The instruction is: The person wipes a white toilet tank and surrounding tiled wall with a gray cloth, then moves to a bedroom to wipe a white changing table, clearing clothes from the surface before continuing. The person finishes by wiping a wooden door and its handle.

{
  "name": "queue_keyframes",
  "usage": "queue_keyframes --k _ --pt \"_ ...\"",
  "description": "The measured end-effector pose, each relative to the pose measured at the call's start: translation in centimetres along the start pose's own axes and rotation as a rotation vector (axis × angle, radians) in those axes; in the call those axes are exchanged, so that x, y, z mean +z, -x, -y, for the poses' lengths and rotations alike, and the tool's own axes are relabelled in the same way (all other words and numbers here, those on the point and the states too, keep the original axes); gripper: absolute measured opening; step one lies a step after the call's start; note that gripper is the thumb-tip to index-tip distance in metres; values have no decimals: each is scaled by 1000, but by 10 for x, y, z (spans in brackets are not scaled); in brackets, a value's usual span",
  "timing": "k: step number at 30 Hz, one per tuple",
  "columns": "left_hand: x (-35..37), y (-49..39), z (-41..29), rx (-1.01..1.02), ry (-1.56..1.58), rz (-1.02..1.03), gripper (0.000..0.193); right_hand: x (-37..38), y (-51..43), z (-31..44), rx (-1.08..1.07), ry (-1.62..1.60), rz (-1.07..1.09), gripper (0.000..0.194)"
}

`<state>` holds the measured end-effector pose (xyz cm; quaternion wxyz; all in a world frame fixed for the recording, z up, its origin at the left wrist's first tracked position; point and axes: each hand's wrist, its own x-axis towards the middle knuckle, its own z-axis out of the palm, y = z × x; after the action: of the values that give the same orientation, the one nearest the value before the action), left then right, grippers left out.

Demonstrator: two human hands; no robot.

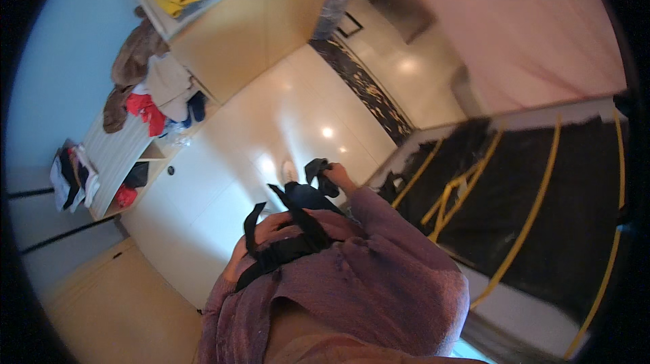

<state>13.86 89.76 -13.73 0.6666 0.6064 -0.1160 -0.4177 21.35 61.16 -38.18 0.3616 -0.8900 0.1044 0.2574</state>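
Note:
Out past my waist on the right, my right hand [338,175] grips a dark fabric item [317,168], which hangs on both sides of the fingers. It looks like a small garment, but its kind is unclear. My left hand [271,227] is close against my body at the front. A black strap [299,212] with loose ends crosses in front of it, and its fingers are mostly hidden. One light shoe [289,171] and a dark trouser leg [307,196] show below on the pale tiled floor [244,130].
Clothes, among them a red garment [148,110] and a brown fluffy one [137,57], lie on a low open shelf unit [119,135]. Beside it stands a wooden cabinet [254,24]. A black cover with yellow straps [502,191] is at the right. A dark patterned threshold [363,90] crosses the floor.

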Motion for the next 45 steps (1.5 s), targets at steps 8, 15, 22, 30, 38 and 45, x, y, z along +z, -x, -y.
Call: queue_keyframes --k 8,15,22,30,38,45 --pt "-34 -74 -19 220 31 106 37 -61 -99 78 -33 -268 2 17" --pt "-88 -89 -34 341 -79 61 36 -100 -182 207 -171 -706 -35 22" --pt "-173 -92 -78 185 -18 24 33 -165 -232 352 -442 -924 -200 19" --pt "-281 -45 -45 -108 -219 -225 21 -206 -255 429 -581 -764 -537 18" --pt "-404 -17 -100 116 -66 -949 14 -230 -330 487 -773 -61 -801 26" --pt "-479 -56 -245 267 -403 -1324 22 -183 -398 525 -934 402 -511 37"
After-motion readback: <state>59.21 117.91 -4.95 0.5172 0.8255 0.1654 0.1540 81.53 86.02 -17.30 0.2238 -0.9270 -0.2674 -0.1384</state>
